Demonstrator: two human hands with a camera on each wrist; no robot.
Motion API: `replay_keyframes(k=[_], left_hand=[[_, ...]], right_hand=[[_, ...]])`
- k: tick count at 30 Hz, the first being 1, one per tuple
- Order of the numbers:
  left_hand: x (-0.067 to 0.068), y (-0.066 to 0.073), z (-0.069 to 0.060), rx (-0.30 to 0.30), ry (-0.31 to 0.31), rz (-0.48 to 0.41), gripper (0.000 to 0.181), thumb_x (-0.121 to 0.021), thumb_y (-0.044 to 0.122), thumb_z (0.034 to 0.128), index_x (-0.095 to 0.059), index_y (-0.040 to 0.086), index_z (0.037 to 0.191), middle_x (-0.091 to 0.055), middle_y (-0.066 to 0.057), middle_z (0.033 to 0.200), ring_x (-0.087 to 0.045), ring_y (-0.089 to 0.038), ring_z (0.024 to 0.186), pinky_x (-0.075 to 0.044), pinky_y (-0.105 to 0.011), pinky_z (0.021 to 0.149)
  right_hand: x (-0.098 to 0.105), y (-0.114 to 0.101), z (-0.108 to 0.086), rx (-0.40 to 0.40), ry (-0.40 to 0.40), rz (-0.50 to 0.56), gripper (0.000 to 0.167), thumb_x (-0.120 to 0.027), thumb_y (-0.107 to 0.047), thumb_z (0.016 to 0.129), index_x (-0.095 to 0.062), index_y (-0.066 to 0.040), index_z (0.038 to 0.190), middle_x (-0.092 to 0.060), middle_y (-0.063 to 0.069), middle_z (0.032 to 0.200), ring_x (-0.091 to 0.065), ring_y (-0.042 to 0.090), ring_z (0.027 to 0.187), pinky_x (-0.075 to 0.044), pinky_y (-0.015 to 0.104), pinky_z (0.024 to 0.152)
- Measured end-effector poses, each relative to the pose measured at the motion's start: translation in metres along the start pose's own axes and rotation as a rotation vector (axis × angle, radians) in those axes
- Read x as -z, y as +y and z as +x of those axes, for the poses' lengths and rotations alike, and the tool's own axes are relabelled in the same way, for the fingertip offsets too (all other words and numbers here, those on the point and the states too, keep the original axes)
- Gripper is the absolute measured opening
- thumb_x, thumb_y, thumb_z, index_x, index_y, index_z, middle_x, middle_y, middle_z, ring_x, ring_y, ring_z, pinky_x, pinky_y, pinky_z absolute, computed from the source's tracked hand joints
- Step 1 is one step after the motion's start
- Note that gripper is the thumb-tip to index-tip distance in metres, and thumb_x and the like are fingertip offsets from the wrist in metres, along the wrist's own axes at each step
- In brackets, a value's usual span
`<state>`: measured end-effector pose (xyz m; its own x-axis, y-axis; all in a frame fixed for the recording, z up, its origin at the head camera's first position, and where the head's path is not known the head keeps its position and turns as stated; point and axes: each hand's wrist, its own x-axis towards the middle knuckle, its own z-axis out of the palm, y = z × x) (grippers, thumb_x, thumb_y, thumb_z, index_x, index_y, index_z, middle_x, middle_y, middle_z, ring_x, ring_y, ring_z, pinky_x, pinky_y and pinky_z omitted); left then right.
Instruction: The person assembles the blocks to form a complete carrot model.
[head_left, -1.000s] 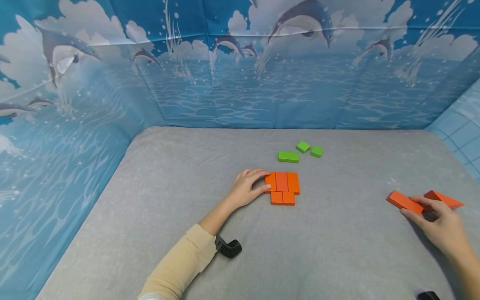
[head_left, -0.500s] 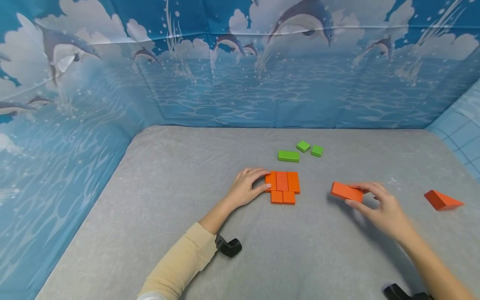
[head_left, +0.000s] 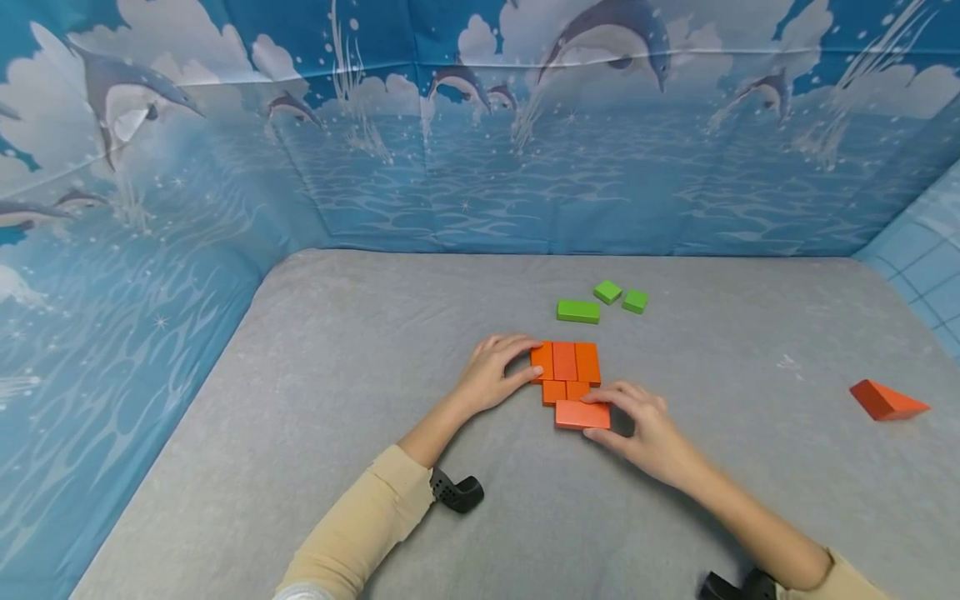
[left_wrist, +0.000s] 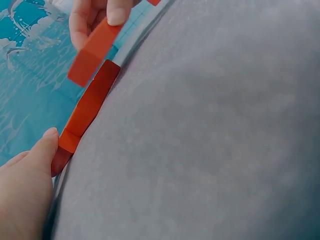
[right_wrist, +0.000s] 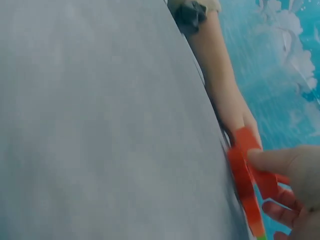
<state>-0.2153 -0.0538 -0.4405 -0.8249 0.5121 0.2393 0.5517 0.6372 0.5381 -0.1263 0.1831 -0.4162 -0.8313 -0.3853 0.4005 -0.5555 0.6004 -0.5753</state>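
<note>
Flat orange blocks lie side by side on the grey cloth, three long ones above two small ones. My left hand holds the leftmost long block at its outer side, finger at the upper end and thumb lower down. Between thumb and fingers, my right hand pinches another long orange block, just in front of the small ones. The left wrist view shows this block raised off the cloth, tilted, with a gap to the blocks. In the right wrist view it partly covers the row.
Behind the orange blocks lie a long green block and two small green ones. An orange triangular block sits far to the right. A blue dolphin-print curtain stands along the back and sides of the grey surface.
My right hand has carried the long orange block leftward from beside the triangular one to the front of the small blocks. My left hand has stayed in place.
</note>
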Motion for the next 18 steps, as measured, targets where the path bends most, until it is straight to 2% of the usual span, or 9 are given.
replay_keyframes(k=[9, 18], left_hand=[[0.001, 0.001, 0.000, 0.003, -0.003, 0.000, 0.043, -0.055, 0.039, 0.0904, -0.053, 0.020, 0.129, -0.050, 0.001, 0.132, -0.041, -0.019, 0.120, -0.025, -0.041, 0.104], [0.001, 0.000, 0.000, 0.000, -0.001, -0.009, 0.042, -0.055, 0.039, 0.0905, -0.053, 0.021, 0.128, -0.050, 0.001, 0.132, -0.041, -0.018, 0.120, -0.025, -0.042, 0.104]], right_hand=[[-0.018, -0.005, 0.000, 0.077, 0.039, -0.119, 0.037, -0.082, -0.015, 0.063, -0.067, -0.008, 0.096, -0.059, 0.005, 0.098, -0.052, 0.025, 0.092, -0.028, 0.042, 0.075], [-0.022, -0.004, 0.000, 0.107, 0.078, -0.151, 0.036, -0.083, -0.013, 0.061, -0.067, -0.012, 0.094, -0.058, 0.003, 0.094, -0.050, 0.020, 0.084, -0.027, 0.043, 0.074]])
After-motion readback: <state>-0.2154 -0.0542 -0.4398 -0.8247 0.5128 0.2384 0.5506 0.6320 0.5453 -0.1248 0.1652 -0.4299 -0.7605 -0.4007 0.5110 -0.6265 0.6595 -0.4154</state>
